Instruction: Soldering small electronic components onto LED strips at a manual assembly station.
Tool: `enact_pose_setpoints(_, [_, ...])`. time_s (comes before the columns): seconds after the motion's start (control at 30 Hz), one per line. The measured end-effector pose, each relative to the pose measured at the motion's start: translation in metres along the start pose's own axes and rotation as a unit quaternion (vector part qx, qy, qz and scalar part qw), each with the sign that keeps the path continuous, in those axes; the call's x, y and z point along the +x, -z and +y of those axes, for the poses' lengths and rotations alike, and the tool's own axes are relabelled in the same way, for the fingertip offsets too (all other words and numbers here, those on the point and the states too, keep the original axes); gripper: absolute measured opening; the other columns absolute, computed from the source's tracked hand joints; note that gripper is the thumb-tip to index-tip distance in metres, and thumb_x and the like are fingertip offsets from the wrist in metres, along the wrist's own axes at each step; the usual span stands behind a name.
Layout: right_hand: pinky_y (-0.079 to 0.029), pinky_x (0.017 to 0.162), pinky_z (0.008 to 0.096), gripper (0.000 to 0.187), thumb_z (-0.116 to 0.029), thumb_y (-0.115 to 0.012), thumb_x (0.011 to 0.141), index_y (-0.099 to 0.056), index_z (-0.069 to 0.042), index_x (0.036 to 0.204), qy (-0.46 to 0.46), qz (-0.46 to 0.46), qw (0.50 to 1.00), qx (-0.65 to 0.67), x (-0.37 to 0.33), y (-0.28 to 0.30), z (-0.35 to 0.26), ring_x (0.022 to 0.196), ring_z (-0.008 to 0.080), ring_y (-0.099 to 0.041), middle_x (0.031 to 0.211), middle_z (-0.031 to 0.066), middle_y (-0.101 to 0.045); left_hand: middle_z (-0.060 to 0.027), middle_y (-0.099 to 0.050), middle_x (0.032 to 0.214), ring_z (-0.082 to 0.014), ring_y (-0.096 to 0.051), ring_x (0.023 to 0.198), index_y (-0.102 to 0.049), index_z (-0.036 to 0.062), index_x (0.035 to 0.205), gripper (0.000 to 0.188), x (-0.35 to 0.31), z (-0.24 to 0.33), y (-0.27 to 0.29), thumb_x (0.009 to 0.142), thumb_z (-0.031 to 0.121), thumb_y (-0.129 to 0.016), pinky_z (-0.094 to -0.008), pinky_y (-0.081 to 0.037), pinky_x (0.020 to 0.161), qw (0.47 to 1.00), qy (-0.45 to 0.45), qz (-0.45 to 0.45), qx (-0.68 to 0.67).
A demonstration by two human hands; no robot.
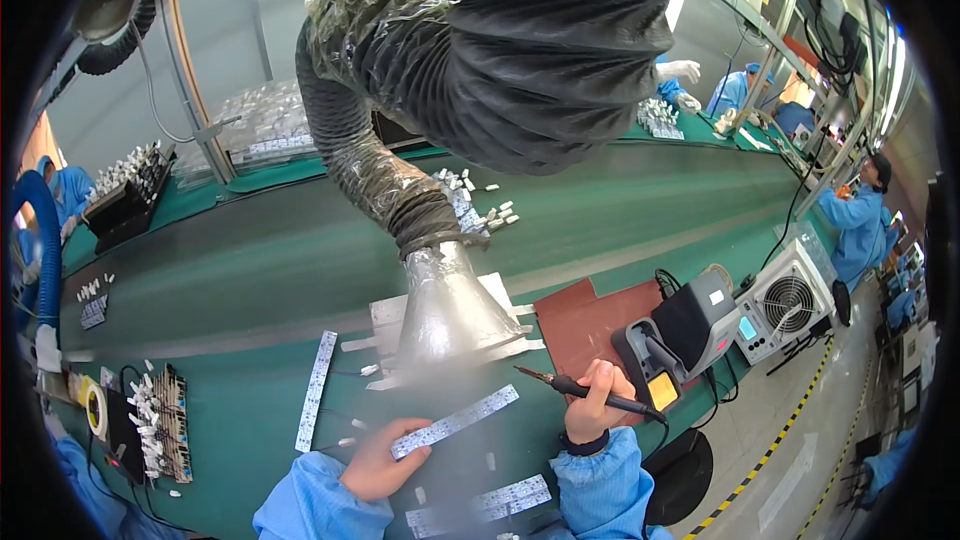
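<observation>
Strip (pixel 460 422) is hovering above the green mat (pixel 260 380), left hand (pixel 380 460) pinching its near end; right hand (pixel 593 415) is gripping the iron (pixel 568 386). One slip could be sending the tip into strip or fingers, burning if hot. Stand (pixel 628 348) is holding a yellow sponge (pixel 662 390).

There's the pale, speckled strip (pixel 465 418), aslant in the left hand (pixel 385 462) — and the black soldering iron (pixel 570 386), gripped in the right hand (pixel 594 412), tip pointing left.
</observation>
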State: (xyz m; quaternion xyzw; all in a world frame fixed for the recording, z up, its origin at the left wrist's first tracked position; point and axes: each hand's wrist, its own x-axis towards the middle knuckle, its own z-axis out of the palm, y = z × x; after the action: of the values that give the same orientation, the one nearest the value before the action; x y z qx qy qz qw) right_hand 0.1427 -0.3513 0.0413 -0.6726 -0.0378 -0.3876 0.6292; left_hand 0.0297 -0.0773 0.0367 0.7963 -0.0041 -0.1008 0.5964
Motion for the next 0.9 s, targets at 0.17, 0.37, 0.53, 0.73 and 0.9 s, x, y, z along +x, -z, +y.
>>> enact_pose_setpoints(0.17, [-0.036, 0.049, 0.0320, 0.042, -0.021, -0.052, 0.097, -0.054, 0.006, 0.064, -0.016, -0.018, 0.999, -0.023, -0.003, 0.006, 0.005, 0.049, 0.0158, -0.050, 0.054, 0.0091, -0.052, -0.0126, -0.068, 0.116, -0.0165, -0.062, 0.107, -0.060, -0.0013, 0.129, 0.040, -0.002, 0.002, 0.000, 0.091, 0.008, -0.071, -0.0290, -0.049, 0.094, 1.000, -0.003, -0.008, 0.011])
enact_pose_setpoints(0.37, [-0.032, 0.048, 0.0310, 0.040, -0.018, -0.051, 0.098, -0.050, 0.002, 0.063, -0.013, -0.012, 1.000, -0.024, -0.004, 0.000, 0.001, 0.049, 0.0140, -0.046, 0.053, 0.0077, -0.049, -0.0139, -0.068, 0.117, -0.0197, -0.063, 0.109, -0.061, -0.0015, 0.127, 0.039, -0.001, 0.004, -0.003, 0.090, 0.007, -0.071, -0.0306, -0.048, 0.096, 0.999, -0.018, 0.007, 0.028])
enact_pose_setpoints(0.53, [-0.039, 0.049, 0.0324, 0.038, -0.020, -0.054, 0.095, -0.058, 0.005, 0.067, -0.031, -0.009, 0.999, -0.035, -0.005, 0.004, 0.003, 0.049, 0.0175, -0.052, 0.055, 0.0102, -0.055, -0.0149, -0.068, 0.118, -0.0221, -0.064, 0.110, -0.062, -0.0018, 0.125, 0.038, 0.002, 0.003, -0.003, 0.089, 0.006, -0.071, -0.0313, -0.048, 0.097, 0.998, -0.039, 0.010, 0.047])
enact_pose_setpoints(0.73, [-0.028, 0.048, 0.0296, 0.042, -0.016, -0.049, 0.099, -0.043, 0.000, 0.061, 0.005, -0.012, 1.000, -0.026, -0.003, -0.003, -0.003, 0.048, 0.0113, -0.041, 0.053, 0.0065, -0.047, -0.0155, -0.067, 0.116, -0.0234, -0.064, 0.109, -0.062, -0.0019, 0.125, 0.038, 0.002, 0.005, -0.003, 0.089, 0.005, -0.070, -0.0319, -0.048, 0.097, 0.998, -0.044, 0.005, 0.051])
enact_pose_setpoints(0.9, [-0.029, 0.048, 0.0297, 0.042, -0.017, -0.049, 0.099, -0.043, 0.000, 0.060, 0.006, -0.015, 1.000, -0.016, -0.007, 0.000, -0.005, 0.048, 0.0110, -0.040, 0.053, 0.0058, -0.046, -0.0153, -0.067, 0.114, -0.0238, -0.064, 0.107, -0.062, -0.0021, 0.125, 0.039, -0.004, 0.001, -0.005, 0.089, 0.006, -0.071, -0.0318, -0.048, 0.096, 0.997, -0.047, 0.010, 0.058])
